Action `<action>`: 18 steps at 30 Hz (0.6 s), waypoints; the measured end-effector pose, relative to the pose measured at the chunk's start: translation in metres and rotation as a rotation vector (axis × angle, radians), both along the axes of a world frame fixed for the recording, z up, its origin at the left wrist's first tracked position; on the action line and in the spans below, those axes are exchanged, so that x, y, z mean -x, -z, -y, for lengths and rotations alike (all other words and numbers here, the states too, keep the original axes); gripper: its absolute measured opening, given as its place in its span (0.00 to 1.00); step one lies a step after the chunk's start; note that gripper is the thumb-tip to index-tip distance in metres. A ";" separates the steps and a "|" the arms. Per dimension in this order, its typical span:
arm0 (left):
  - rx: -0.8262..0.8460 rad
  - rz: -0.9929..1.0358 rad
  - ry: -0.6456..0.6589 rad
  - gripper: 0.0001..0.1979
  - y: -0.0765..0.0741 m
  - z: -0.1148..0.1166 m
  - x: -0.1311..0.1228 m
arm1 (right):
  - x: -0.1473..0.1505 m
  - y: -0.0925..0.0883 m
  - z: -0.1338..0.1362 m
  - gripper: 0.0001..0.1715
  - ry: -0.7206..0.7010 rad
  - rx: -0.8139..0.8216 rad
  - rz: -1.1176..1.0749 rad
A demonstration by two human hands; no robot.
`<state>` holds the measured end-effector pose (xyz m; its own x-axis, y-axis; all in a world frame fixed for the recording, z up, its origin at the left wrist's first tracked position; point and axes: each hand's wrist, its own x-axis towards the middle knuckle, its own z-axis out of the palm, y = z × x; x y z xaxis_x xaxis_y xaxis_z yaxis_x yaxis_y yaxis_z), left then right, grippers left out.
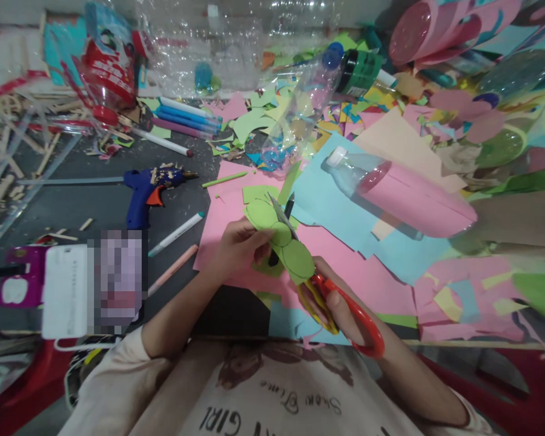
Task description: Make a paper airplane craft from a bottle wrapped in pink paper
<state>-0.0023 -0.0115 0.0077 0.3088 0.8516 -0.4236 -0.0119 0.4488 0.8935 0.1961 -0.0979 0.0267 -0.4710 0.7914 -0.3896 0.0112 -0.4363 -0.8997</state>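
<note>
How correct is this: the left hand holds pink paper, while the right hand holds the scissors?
One thing is wrong: the left hand holds green paper, not pink, as the head view shows. The right hand does hold the scissors.

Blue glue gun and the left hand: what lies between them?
In the head view, a teal-tipped white marker and a peach marker lie between the glue gun and the left hand, then some pink paper.
</note>
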 end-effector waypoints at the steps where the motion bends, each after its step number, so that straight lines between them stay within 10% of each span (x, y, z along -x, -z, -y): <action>1: -0.009 -0.005 -0.030 0.23 0.002 0.000 0.000 | -0.001 0.000 0.000 0.39 0.002 0.017 -0.003; 6: -0.099 -0.061 -0.194 0.23 0.002 -0.001 -0.001 | -0.004 -0.003 0.000 0.38 -0.048 0.028 -0.056; 18: -0.083 -0.124 -0.106 0.21 -0.003 -0.002 -0.003 | -0.008 -0.018 -0.008 0.33 -0.123 0.112 -0.100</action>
